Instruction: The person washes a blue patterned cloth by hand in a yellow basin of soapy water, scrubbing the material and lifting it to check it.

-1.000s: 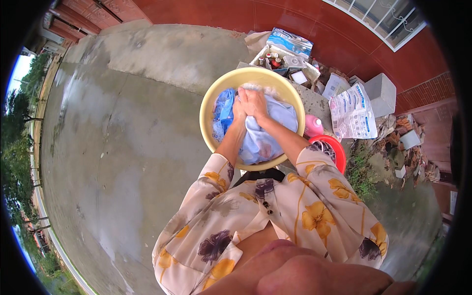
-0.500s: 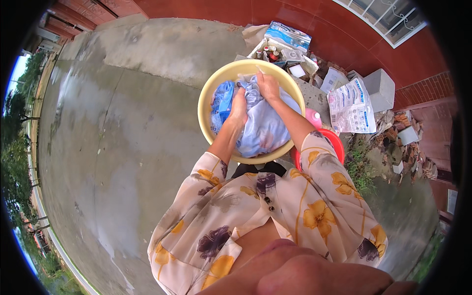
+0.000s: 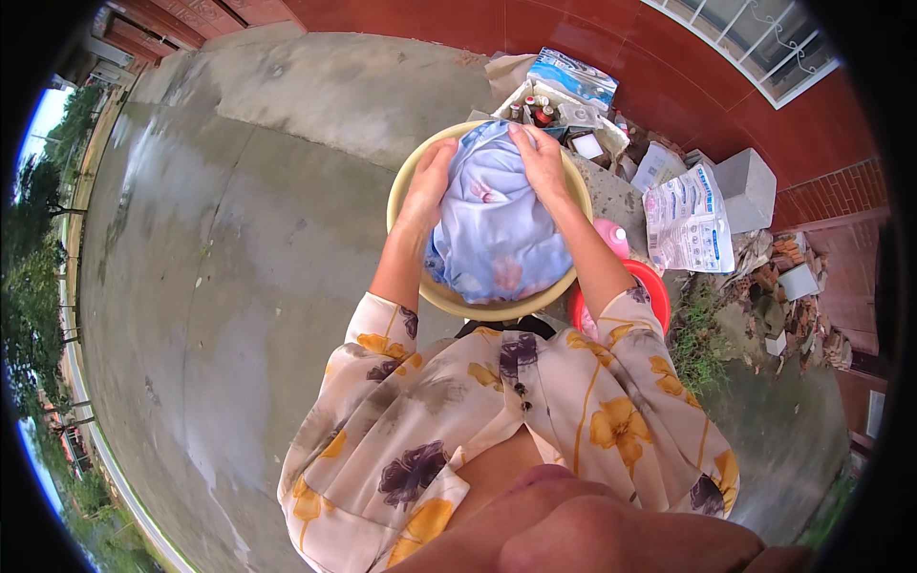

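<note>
A round yellow basin point(image 3: 403, 183) sits on the concrete ground in front of me. A pale blue cloth with pink flowers point(image 3: 497, 224) is spread wide over it and covers most of its inside. My left hand point(image 3: 429, 181) presses on the cloth's left side near the basin's rim. The cloth's far edge is under my right hand point(image 3: 540, 160), whose fingers are closed on the fabric. Both forearms come out of flowered sleeves at the basin's near edge.
A red basin point(image 3: 650, 286) with a pink bottle point(image 3: 611, 239) stands right of the yellow one. Behind are a box of small bottles point(image 3: 554, 110), a printed white sack point(image 3: 688, 220), a grey block point(image 3: 750, 186) and rubble. Wet concrete stretches to the left.
Both hands have moved apart and toward the far rim of the basin. The cloth, bunched between them a second ago, now lies spread over the basin.
</note>
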{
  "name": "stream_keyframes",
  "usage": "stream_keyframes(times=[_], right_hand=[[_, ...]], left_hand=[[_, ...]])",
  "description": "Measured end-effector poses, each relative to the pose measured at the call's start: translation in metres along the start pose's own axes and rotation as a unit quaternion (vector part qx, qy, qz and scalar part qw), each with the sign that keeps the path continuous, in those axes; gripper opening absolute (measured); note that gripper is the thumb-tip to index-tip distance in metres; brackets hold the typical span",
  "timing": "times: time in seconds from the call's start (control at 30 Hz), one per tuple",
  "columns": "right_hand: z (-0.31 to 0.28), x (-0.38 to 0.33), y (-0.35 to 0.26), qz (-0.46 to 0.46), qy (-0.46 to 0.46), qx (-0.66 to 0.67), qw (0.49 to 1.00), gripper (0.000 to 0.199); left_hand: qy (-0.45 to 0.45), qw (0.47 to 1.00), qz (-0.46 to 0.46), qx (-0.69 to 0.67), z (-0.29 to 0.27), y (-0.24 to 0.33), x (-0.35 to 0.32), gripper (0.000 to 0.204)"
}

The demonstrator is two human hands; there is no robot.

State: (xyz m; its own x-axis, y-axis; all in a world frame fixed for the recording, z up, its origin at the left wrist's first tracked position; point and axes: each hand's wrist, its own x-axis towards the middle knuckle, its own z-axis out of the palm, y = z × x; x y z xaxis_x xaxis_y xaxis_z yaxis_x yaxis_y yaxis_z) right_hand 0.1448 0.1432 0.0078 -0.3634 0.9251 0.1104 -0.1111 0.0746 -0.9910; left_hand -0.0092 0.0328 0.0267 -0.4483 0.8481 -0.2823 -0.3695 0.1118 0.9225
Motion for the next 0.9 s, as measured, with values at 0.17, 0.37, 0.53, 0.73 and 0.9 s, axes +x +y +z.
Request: stream_keyframes(times=[0.17,0.37,0.53,0.73,0.9], right_hand=[[0.044,-0.081,0.002,-0.218,-0.052,-0.252,0.942,0.026],[0.035,-0.049,0.039,-0.075,0.050,-0.257,0.962,0.042],[0.024,-0.051,0.055,-0.103,0.078,-0.259,0.957,0.043],[0.049,-0.095,0.036,-0.161,-0.006,-0.248,0.955,0.041],[-0.030,0.019,0.059,0.070,0.021,-0.284,0.956,0.058]], left_hand=[[0.050,0.989,0.007,-0.140,0.010,-0.066,0.007,0.037],[0.077,0.993,-0.062,-0.064,0.030,-0.100,0.011,0.040],[0.112,0.993,-0.008,-0.022,0.050,-0.099,0.007,0.030],[0.081,0.990,-0.053,0.106,0.011,-0.103,0.032,0.032],[-0.012,0.965,-0.176,-0.193,0.035,-0.025,-0.023,0.037]])
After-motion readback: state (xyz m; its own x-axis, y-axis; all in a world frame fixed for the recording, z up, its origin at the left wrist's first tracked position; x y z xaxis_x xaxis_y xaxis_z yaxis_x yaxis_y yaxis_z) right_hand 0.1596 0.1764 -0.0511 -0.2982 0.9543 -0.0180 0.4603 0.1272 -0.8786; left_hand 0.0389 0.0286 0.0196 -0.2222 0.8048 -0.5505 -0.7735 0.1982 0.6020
